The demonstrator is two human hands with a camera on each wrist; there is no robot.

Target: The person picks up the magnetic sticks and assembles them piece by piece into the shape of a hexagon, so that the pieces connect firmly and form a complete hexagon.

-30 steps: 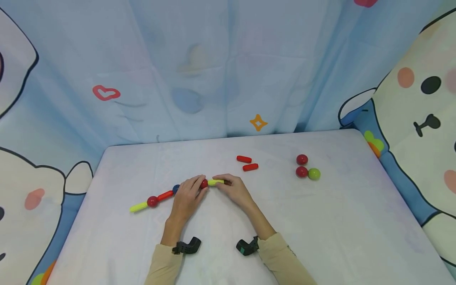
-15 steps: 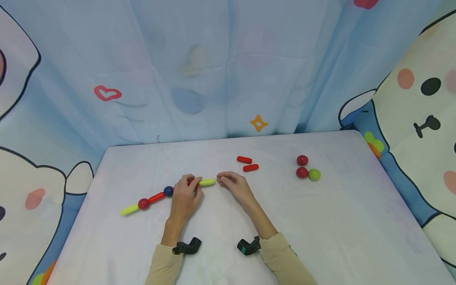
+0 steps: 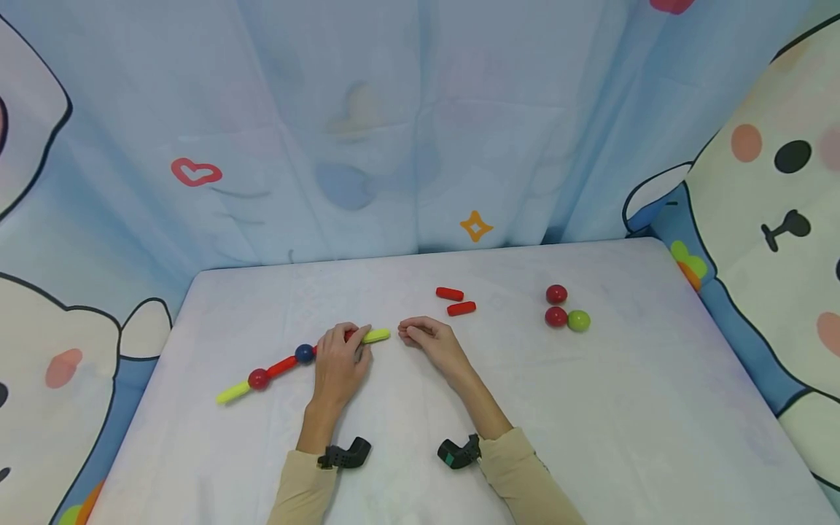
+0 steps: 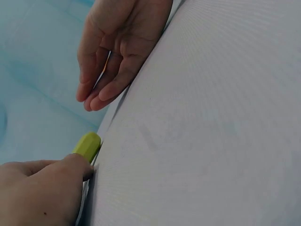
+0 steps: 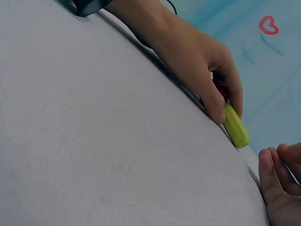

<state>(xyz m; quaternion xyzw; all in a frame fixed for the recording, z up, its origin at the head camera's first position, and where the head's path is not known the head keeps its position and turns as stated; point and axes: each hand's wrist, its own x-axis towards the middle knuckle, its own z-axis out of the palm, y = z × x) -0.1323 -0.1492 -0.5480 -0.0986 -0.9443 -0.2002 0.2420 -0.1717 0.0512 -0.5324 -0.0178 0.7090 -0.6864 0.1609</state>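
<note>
Yellow, red and blue make up a chain of sticks and balls on the white cloth of the table. From the head, the left hand covers part of this chain; toward eight o'clock run a blue ball, a red stick, a red ball and a yellow end stick. The right hand stands apart at two o'clock from it, fingertips gathered. Two loose red sticks lie at one o'clock from the right hand; two red balls and a green ball sit between two and three. Beyond hangs a blue curtain, cartoon animals flanking the table.

From the left wrist, another yellow stick pokes out past the left thumb; the right hand is at one o'clock, fingers loosely bent.

From the right wrist, the left hand pinches the chain around a dark red ball, that yellow stick pointing to five o'clock, just short of the right fingertips.
</note>
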